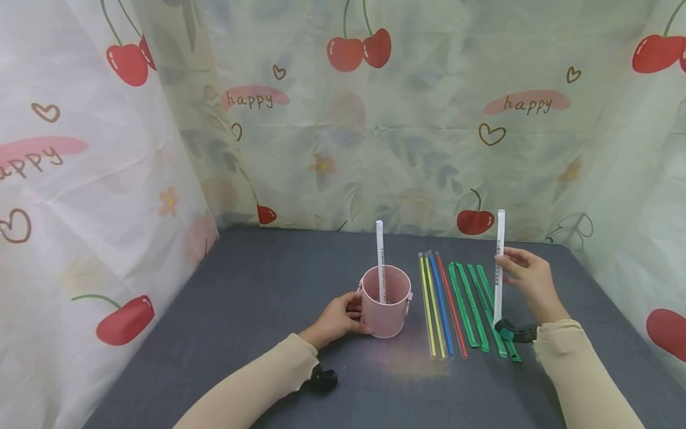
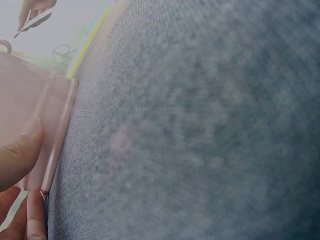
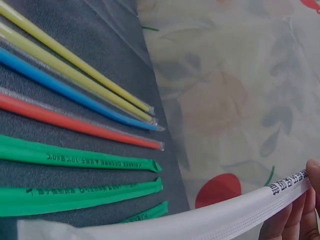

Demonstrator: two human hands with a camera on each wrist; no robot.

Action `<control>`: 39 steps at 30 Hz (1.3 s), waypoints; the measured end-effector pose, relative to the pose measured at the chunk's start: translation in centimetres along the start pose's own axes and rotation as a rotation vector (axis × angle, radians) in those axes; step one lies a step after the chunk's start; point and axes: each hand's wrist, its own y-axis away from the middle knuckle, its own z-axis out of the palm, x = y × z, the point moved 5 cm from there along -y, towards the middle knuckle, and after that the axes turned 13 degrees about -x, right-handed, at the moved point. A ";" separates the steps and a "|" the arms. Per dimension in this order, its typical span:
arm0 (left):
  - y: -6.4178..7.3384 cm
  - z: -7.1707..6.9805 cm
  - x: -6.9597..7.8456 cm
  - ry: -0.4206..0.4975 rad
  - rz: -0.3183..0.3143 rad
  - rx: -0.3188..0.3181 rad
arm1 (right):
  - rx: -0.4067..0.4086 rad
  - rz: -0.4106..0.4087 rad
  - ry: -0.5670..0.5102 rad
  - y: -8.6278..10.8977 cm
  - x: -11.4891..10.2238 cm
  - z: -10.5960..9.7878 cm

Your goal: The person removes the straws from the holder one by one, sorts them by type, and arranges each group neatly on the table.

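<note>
A pale pink bucket (image 1: pixel 387 323) stands upright on the dark tabletop, and one white paper-wrapped straw (image 1: pixel 380 253) leans up out of it. My left hand (image 1: pixel 339 319) holds the bucket's left side; in the left wrist view the thumb (image 2: pixel 22 152) lies along its wall, with the other fingers near the base. Over on the right, my right hand (image 1: pixel 527 280) pinches another white paper-wrapped straw (image 1: pixel 500 238) between thumb and fingers. That straw is nearly upright above the green-wrapped straws (image 1: pixel 464 304), and black print shows on its wrapper in the right wrist view.
Between the bucket and the green-wrapped straws lie two yellow straws (image 1: pixel 427 304), a blue straw (image 1: pixel 441 304) and a red straw (image 1: pixel 452 304), all in clear film and roughly parallel. A cherry-patterned curtain (image 1: pixel 407 149) hangs behind the table (image 1: pixel 268 280) and at both sides.
</note>
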 end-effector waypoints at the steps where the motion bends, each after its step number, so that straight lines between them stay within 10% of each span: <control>1: 0.0 0.0 0.0 0.000 -0.002 0.001 | -0.002 0.003 -0.001 0.0 0.2 0.0; 15: 0.0 0.1 0.1 0.012 0.010 -0.007 | 0.000 0.151 0.046 -2.9 7.0 -2.1; 26: 0.1 0.0 0.1 0.016 0.010 -0.009 | -0.074 0.225 0.155 -0.7 4.8 -1.1; 39: 0.2 0.0 0.3 0.028 0.003 -0.006 | -0.144 0.364 0.153 -0.6 6.9 -1.1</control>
